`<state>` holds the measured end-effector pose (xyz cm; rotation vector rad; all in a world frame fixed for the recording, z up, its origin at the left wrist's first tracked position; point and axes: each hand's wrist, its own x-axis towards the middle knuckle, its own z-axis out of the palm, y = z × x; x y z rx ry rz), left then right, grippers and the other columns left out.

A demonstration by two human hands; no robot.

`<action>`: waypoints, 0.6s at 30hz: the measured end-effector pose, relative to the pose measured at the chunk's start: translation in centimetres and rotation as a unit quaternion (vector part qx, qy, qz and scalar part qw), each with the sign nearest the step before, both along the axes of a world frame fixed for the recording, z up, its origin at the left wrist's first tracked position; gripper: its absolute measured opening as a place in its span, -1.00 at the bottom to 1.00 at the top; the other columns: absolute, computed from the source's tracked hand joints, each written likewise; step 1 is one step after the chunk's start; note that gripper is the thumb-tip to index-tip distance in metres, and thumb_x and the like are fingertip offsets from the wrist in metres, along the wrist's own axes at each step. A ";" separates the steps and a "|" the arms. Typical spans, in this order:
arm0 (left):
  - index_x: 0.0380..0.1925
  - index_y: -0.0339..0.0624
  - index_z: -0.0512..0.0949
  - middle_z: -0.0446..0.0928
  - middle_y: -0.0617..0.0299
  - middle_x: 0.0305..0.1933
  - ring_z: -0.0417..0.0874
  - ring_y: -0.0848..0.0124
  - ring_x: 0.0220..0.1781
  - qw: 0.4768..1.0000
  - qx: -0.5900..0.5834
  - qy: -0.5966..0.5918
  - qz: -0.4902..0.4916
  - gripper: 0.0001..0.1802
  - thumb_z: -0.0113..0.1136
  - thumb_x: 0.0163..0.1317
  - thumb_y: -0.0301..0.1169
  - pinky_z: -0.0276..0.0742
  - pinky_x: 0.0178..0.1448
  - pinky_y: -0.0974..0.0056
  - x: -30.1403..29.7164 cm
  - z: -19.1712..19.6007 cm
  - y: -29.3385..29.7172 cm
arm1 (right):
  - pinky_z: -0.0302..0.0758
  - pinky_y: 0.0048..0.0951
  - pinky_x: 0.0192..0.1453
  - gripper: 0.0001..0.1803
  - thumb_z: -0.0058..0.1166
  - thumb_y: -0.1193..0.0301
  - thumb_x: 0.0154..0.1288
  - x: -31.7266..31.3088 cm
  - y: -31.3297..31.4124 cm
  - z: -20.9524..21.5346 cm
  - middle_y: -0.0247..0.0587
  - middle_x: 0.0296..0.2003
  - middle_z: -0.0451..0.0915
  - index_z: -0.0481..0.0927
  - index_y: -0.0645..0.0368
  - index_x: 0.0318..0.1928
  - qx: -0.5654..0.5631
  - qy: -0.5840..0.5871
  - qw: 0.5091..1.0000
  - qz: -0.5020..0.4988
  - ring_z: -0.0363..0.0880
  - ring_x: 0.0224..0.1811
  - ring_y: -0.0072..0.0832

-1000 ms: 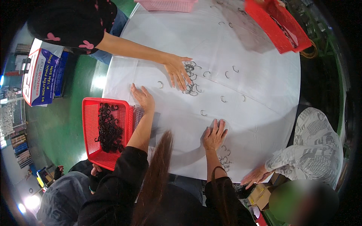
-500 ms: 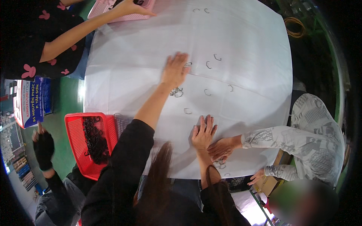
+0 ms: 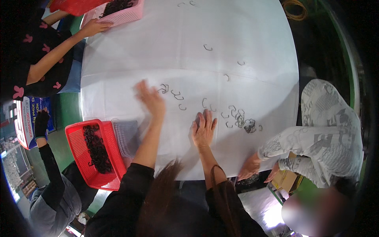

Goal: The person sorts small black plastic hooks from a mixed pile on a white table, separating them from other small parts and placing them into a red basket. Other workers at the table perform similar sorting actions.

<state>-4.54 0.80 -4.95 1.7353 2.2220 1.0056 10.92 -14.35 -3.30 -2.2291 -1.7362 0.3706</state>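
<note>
My left hand (image 3: 151, 98) is over the left part of the white table, blurred by motion, with its fingers stretched out and nothing visible in them. Just right of it lie several thin, dark C-shaped hooks (image 3: 177, 95). Flat on the tabletop, my right hand (image 3: 203, 129) has its fingers spread, the tips close to a few loose hooks (image 3: 204, 103). Farther right, a small heap of hooks (image 3: 249, 126) sits beside a looser cluster (image 3: 239, 117).
A red basket (image 3: 112, 152) of dark pieces stands at the table's left, beside a grey mesh tray (image 3: 125, 136). A co-worker's hand (image 3: 94, 27) touches a pink basket (image 3: 130, 14). Another co-worker's hand (image 3: 248, 168) is at the near right edge of the white table (image 3: 260, 31).
My left hand has moved left and nearer, away from the hooks. The right co-worker's hand has drawn back to the table edge, uncovering hooks. A red object has appeared above the pink basket.
</note>
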 end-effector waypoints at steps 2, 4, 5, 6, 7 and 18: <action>0.29 -0.27 0.12 0.08 0.00 0.39 -0.03 0.15 0.47 0.997 -0.060 0.049 0.002 -0.43 -0.13 0.32 -0.29 -0.25 0.46 -0.03 -1.6 -0.8 -0.8 | -0.15 0.10 0.42 -0.54 -0.09 0.27 0.29 0.0 0.1 0.2 -0.19 0.30 0.15 0.25 0.00 0.18 0.012 0.033 0.999 -0.004 0.02 0.39 -0.16; 0.30 -0.25 0.12 0.08 0.02 0.39 -0.04 0.16 0.47 0.991 -0.091 0.076 -0.058 -0.42 -0.13 0.33 -0.24 -0.24 0.46 -0.04 -0.3 -1.0 -1.7 | -0.18 0.09 0.42 -0.53 -0.07 0.31 0.28 0.3 0.3 0.5 -0.18 0.29 0.17 0.24 0.00 0.19 0.042 0.086 0.995 -0.008 0.03 0.39 -0.16; 0.30 -0.22 0.11 0.08 0.04 0.40 -0.03 0.16 0.47 0.986 -0.085 0.081 -0.121 -0.42 -0.14 0.34 -0.23 -0.23 0.46 -0.05 1.7 -1.1 -1.4 | -0.20 0.08 0.43 -0.52 -0.06 0.33 0.27 0.5 0.2 0.8 -0.17 0.28 0.19 0.24 0.00 0.20 0.056 0.112 0.992 -0.010 0.04 0.39 -0.15; 0.31 -0.20 0.11 0.09 0.06 0.40 -0.03 0.16 0.47 0.977 -0.076 0.085 -0.182 -0.43 -0.15 0.35 -0.21 -0.22 0.46 -0.05 4.0 -1.2 -1.0 | -0.01 0.00 0.39 -0.55 -0.08 0.44 0.28 0.8 0.1 1.1 -0.16 0.24 0.26 0.26 0.07 0.18 0.069 0.132 0.988 -0.025 0.17 0.33 -0.21; 0.31 -0.20 0.11 0.08 0.07 0.40 -0.03 0.17 0.47 0.963 -0.066 0.075 -0.251 -0.42 -0.15 0.35 -0.20 -0.21 0.46 -0.06 6.4 -1.1 -0.9 | 0.06 -0.04 0.36 -0.55 -0.08 0.46 0.28 1.3 -0.2 1.6 -0.11 0.21 0.28 0.26 0.11 0.18 0.094 0.201 0.973 -0.061 0.20 0.30 -0.19; 0.35 -0.14 0.02 0.00 0.11 0.43 -0.09 0.18 0.48 0.802 -0.109 -0.114 -0.576 -0.37 -0.23 0.37 -0.09 -0.19 0.48 0.03 22.3 1.8 -16.7 | 0.50 -0.35 -0.01 -0.61 -0.13 0.57 0.30 6.5 -11.1 10.6 0.00 0.01 0.40 0.29 0.26 0.14 0.195 0.261 0.937 -0.122 0.46 0.03 -0.19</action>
